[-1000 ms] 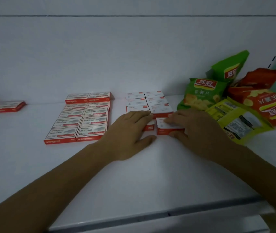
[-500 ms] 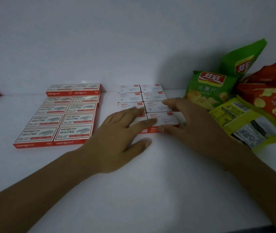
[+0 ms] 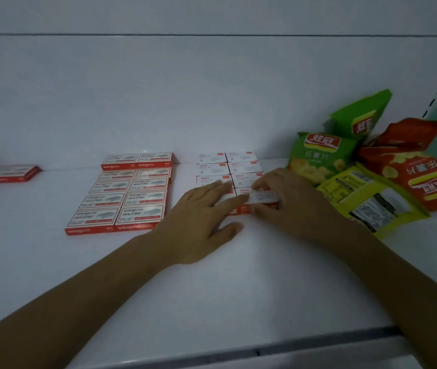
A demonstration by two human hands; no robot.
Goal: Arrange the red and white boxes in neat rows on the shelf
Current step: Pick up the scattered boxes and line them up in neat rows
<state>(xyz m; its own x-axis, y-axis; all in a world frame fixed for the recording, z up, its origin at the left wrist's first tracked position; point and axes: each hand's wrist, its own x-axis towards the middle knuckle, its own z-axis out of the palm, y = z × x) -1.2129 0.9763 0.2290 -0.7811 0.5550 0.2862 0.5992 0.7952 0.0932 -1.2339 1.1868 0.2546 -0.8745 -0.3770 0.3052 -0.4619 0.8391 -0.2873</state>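
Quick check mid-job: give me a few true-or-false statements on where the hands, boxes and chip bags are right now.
1. The left hand and right hand both touch the front row of the small white boxes. True.
2. The chip bags lie left of all the boxes. False: they lie to the right.
3. The larger red boxes sit two across. True.
4. A lone box lies among the chip bags. False: it lies far left, apart from the others.
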